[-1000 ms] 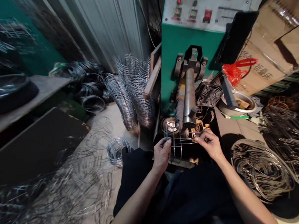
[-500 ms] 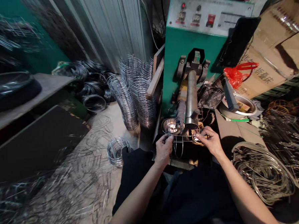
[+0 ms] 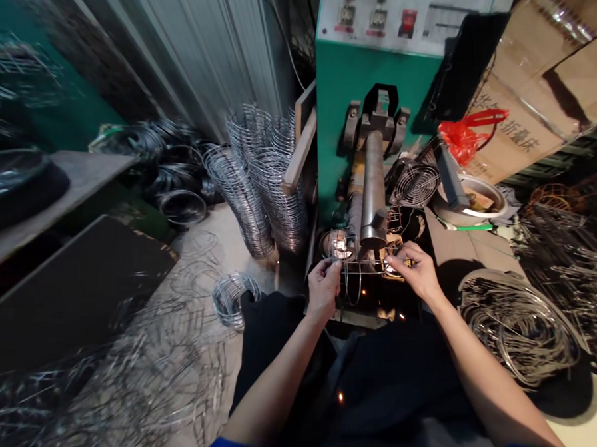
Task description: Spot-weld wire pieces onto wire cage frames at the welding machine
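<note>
A wire frame (image 3: pixel 353 291) with a curved loop hanging below it sits at the lower end of a green spot welding machine (image 3: pixel 339 88). My left hand (image 3: pixel 324 285) pinches the frame's left side. On the other side, my right hand (image 3: pixel 415 269) grips its right end between thumb and fingers. Above the frame, the machine's thick metal cylinder (image 3: pixel 373 193) points down toward it, its tip between my hands. Small orange sparks (image 3: pixel 365 292) fly below the frame and over my dark trousers. Where exactly the wires meet the machine is too cluttered to tell.
Tall stacks of wire rings (image 3: pixel 279 184) stand left of the machine. A wire bundle (image 3: pixel 232 297) lies by my left knee, with loose wires over the floor. At right are a tub of bent wires (image 3: pixel 521 328), a metal bowl (image 3: pixel 498 206) and a cardboard box (image 3: pixel 537 104).
Orange sparks have appeared below the frame and over my lap. Both hands keep their hold on the wire frame. The view has shifted slightly, moving the machine up and left.
</note>
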`<action>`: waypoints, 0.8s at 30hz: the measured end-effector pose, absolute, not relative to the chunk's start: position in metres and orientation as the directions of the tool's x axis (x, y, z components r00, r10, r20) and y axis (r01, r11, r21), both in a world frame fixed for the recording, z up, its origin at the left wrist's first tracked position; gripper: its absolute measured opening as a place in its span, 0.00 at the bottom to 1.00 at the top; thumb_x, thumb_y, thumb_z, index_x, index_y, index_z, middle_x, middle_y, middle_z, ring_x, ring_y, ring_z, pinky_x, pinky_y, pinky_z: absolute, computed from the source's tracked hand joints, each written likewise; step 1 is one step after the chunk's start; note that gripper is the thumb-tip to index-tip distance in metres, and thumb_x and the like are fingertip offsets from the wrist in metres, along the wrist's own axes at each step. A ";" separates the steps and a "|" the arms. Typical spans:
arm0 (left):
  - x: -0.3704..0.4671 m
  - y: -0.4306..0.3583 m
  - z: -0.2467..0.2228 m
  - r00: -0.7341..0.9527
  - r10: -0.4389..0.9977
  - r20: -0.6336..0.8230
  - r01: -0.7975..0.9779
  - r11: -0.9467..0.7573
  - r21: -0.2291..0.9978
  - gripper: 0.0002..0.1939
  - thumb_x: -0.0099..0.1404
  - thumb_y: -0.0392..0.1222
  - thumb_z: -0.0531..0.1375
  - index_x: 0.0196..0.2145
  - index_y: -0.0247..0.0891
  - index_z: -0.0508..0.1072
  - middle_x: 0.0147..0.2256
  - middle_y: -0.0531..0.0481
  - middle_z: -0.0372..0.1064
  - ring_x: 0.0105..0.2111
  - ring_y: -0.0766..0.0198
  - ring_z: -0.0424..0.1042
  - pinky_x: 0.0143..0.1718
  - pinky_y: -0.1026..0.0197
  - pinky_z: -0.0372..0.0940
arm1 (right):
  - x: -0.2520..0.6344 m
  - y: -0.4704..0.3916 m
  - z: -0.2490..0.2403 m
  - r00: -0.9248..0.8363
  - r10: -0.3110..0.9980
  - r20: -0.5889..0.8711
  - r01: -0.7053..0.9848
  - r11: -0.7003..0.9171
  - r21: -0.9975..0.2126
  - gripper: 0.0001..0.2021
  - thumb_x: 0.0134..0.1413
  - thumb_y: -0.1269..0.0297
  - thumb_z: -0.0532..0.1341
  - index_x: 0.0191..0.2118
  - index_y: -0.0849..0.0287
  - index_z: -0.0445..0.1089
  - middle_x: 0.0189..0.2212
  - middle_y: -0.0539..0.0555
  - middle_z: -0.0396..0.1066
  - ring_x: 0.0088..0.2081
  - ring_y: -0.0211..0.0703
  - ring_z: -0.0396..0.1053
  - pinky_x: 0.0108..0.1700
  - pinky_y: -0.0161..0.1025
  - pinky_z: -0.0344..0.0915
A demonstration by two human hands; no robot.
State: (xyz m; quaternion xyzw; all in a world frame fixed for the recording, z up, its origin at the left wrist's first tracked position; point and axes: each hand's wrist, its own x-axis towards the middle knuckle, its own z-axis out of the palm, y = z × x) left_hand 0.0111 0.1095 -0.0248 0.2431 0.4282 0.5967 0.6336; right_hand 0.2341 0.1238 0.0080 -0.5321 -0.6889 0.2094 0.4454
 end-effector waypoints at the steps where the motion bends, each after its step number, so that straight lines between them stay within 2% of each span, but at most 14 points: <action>1: 0.011 0.107 -0.024 -0.076 0.965 -0.251 -0.544 0.171 0.822 0.22 0.52 0.54 0.71 0.34 0.35 0.71 0.15 0.64 0.51 0.13 0.77 0.47 0.13 0.71 0.43 | 0.235 0.120 0.009 -0.039 0.920 0.390 0.548 0.346 -0.761 0.18 0.57 0.53 0.65 0.22 0.57 0.63 0.27 0.49 0.62 0.32 0.41 0.62 0.38 0.40 0.60; 5: 0.007 0.086 -0.021 -0.058 0.964 -0.261 -0.528 0.192 0.827 0.21 0.53 0.54 0.70 0.32 0.36 0.68 0.14 0.65 0.51 0.13 0.76 0.48 0.13 0.71 0.43 | 0.249 0.091 0.004 0.035 0.929 0.369 0.540 0.293 -0.789 0.12 0.58 0.52 0.64 0.36 0.56 0.67 0.36 0.53 0.69 0.40 0.46 0.68 0.45 0.42 0.64; 7: 0.002 0.073 -0.022 -0.044 0.960 -0.276 -0.519 0.214 0.827 0.21 0.54 0.54 0.69 0.31 0.36 0.68 0.14 0.64 0.52 0.12 0.76 0.48 0.13 0.71 0.44 | 0.261 0.073 -0.003 0.076 0.944 0.320 0.548 0.228 -0.805 0.15 0.58 0.51 0.63 0.45 0.56 0.66 0.42 0.56 0.72 0.44 0.48 0.69 0.48 0.44 0.66; 9: -0.003 0.062 -0.023 -0.031 0.955 -0.295 -0.514 0.238 0.824 0.20 0.55 0.54 0.69 0.31 0.36 0.68 0.14 0.64 0.53 0.12 0.76 0.48 0.13 0.71 0.45 | 0.274 0.056 -0.010 0.050 0.969 0.241 0.592 0.165 -0.788 0.17 0.61 0.51 0.60 0.50 0.56 0.66 0.45 0.58 0.73 0.46 0.50 0.70 0.50 0.46 0.66; 12: -0.010 0.050 -0.026 -0.012 0.946 -0.325 -0.516 0.272 0.812 0.20 0.55 0.54 0.69 0.32 0.36 0.68 0.14 0.64 0.52 0.12 0.76 0.48 0.13 0.71 0.45 | 0.287 0.037 -0.018 -0.019 0.987 0.162 0.659 0.134 -0.740 0.18 0.63 0.50 0.58 0.52 0.56 0.68 0.48 0.59 0.74 0.48 0.52 0.71 0.52 0.47 0.66; 17: -0.018 0.037 -0.027 0.040 0.928 -0.371 -0.538 0.333 0.774 0.21 0.55 0.55 0.68 0.32 0.36 0.69 0.14 0.64 0.51 0.12 0.77 0.47 0.14 0.71 0.44 | 0.291 0.025 -0.022 0.003 0.986 0.166 0.675 0.120 -0.728 0.19 0.62 0.50 0.59 0.52 0.57 0.71 0.49 0.58 0.75 0.49 0.52 0.73 0.53 0.48 0.67; 20: -0.025 0.033 -0.031 0.085 0.910 -0.405 -0.559 0.380 0.737 0.22 0.55 0.58 0.66 0.33 0.35 0.69 0.15 0.65 0.49 0.12 0.77 0.46 0.14 0.71 0.43 | 0.288 0.024 -0.022 0.039 0.987 0.159 0.650 0.096 -0.754 0.20 0.59 0.48 0.61 0.50 0.57 0.73 0.47 0.58 0.77 0.49 0.53 0.74 0.54 0.49 0.67; 24: -0.031 0.028 -0.042 0.138 0.841 -0.524 -0.650 0.476 0.592 0.22 0.57 0.58 0.65 0.32 0.33 0.71 0.16 0.65 0.48 0.12 0.78 0.44 0.15 0.71 0.45 | 0.277 0.026 -0.018 0.082 0.985 0.149 0.539 0.082 -0.838 0.21 0.58 0.47 0.61 0.48 0.59 0.74 0.45 0.58 0.78 0.48 0.53 0.74 0.53 0.49 0.68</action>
